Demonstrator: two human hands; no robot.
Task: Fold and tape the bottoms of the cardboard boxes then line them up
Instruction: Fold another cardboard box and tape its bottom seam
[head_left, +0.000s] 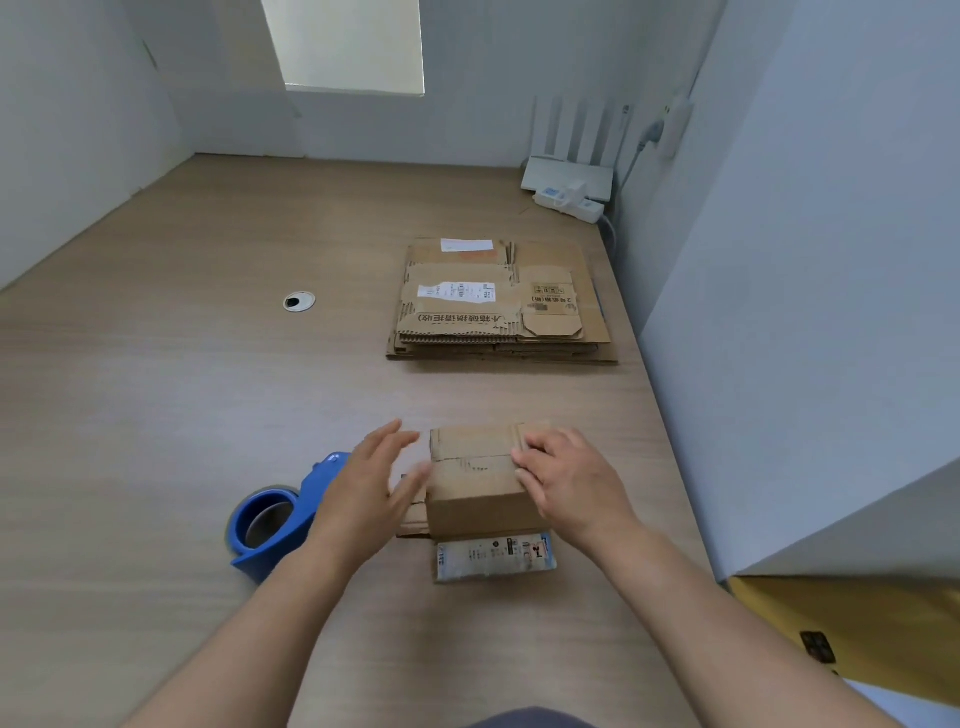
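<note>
A small cardboard box (475, 488) stands on the wooden table (182, 389) in front of me, its folded flaps facing up and a printed label flap lying flat at its near side. My right hand (569, 480) rests on the box's right top edge, fingers bent over the flaps. My left hand (371, 480) hovers just left of the box with straight fingers, blurred, holding nothing. A blue tape dispenser (275, 519) lies on the table behind my left hand. A stack of flattened cardboard boxes (498, 306) lies farther back on the right.
A white router (569, 179) and a power strip (569, 202) sit in the far right corner by the wall. A round cable hole (300, 302) is in the table's middle. A white cabinet side (805, 312) bounds the right edge.
</note>
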